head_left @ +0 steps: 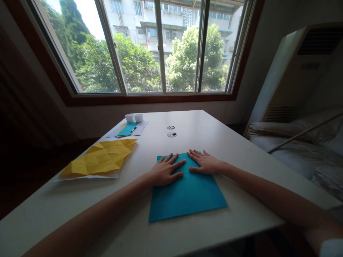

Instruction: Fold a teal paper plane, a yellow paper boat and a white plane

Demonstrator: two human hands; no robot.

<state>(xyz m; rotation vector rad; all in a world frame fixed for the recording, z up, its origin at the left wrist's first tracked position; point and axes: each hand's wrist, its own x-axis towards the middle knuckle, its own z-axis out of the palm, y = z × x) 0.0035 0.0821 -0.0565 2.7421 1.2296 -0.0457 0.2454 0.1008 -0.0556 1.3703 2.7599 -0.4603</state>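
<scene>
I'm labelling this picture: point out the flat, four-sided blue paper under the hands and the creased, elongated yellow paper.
Flat, four-sided blue paper (187, 196): head view, its uncovered middle.
Creased, elongated yellow paper (100, 157): head view, its middle.

Pretty dim in here, daylight's coming through the window (160, 53) up top, sky (92, 19) blown out upper left, left edge almost black, corners kinda stretched.

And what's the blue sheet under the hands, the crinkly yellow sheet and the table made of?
Blue sheet: looks like matte paper, thin with straight edges.
Yellow sheet: probably matte paper too, since sharp creases cross it.
Table: smooth, white, faintly shiny, perhaps laminate or painted wood; can't tell.
</scene>
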